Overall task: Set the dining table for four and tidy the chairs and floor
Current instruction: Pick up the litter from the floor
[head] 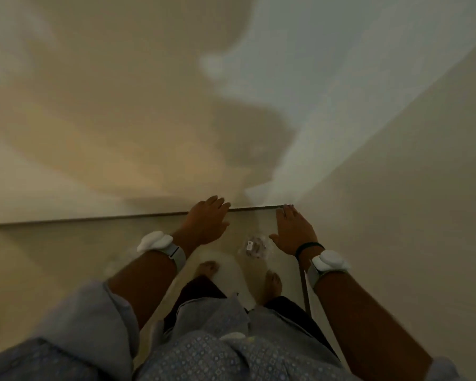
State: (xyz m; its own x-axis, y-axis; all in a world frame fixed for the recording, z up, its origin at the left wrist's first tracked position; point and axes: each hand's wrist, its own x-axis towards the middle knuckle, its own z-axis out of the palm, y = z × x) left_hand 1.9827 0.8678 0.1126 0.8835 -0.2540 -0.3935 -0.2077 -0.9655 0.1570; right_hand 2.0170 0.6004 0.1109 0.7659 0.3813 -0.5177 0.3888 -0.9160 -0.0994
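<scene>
I stand in a wall corner and look down. My left hand [208,221] and my right hand [293,229] reach forward with straight, spread fingers and hold nothing. On the floor between them lies a crumpled clear plastic wrapper [254,247] with a small white label, just ahead of my bare feet [208,269]. Neither hand touches it. No dining table or chair shows in this view, and the picture is dim and blurred.
A pale wall [121,105] rises straight ahead and a second wall [410,174] closes the right side, meeting the tiled floor [66,257] along a dark skirting line [94,218]. Open floor stretches to the left.
</scene>
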